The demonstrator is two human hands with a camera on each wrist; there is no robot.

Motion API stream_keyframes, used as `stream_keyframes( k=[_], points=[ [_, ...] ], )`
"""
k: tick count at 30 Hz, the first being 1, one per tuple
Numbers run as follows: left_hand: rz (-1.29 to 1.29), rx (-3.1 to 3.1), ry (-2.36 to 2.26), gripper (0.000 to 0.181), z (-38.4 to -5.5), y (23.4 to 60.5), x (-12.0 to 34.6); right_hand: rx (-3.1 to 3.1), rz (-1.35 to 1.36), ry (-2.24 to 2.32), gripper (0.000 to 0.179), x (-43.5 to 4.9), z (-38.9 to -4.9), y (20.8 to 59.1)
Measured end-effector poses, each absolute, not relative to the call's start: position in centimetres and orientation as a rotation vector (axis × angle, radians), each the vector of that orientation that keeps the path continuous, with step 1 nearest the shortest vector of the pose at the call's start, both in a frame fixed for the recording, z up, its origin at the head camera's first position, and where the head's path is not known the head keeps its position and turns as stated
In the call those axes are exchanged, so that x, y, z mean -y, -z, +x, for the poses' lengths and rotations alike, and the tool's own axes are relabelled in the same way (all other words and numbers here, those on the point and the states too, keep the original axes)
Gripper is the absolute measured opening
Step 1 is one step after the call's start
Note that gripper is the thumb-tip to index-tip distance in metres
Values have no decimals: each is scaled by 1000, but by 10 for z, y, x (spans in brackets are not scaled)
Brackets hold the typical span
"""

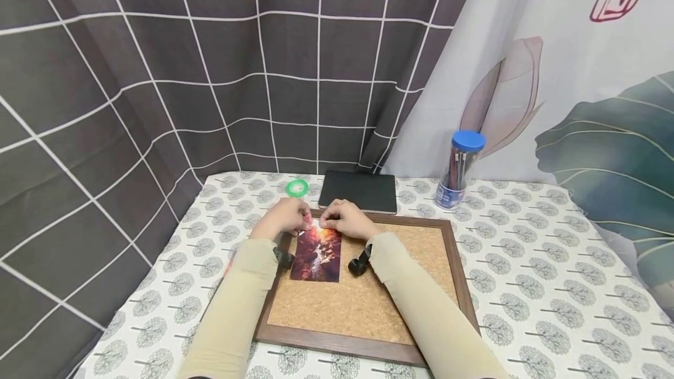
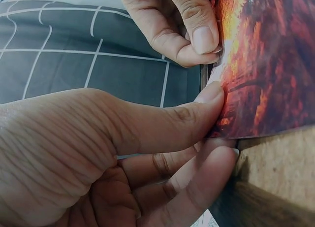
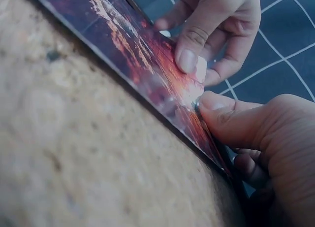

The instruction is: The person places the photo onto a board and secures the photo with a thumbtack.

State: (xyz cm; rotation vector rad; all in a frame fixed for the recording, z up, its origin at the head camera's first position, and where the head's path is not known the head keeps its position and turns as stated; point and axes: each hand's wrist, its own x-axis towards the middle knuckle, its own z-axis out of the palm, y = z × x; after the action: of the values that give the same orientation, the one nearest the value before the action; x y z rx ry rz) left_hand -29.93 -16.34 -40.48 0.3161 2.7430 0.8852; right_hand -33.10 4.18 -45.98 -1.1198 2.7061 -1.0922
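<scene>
A glossy photo print in dark red and orange lies over the upper left of a framed cork board. My left hand pinches the print's far edge near its left corner, thumb on top and fingers beneath, as the left wrist view shows. Close beside it, my right hand pinches the same edge farther right, its thumb on the picture side. In the right wrist view the print stretches along over the cork, its long edge slightly raised.
Behind the board lie a black notebook and a green ring-shaped roll. A clear jar of pencils with a blue lid stands at the back right. The board's brown wooden frame rests on a tree-patterned tablecloth. Dark checked curtain hangs behind.
</scene>
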Motion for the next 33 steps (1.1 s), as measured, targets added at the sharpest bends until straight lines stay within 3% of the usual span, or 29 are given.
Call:
stream_keyframes(
  k=[33],
  points=[
    [435,-2791,-784,12,-305,412,168,-2774,-1022,1038,8,-36,-332,459]
  ],
)
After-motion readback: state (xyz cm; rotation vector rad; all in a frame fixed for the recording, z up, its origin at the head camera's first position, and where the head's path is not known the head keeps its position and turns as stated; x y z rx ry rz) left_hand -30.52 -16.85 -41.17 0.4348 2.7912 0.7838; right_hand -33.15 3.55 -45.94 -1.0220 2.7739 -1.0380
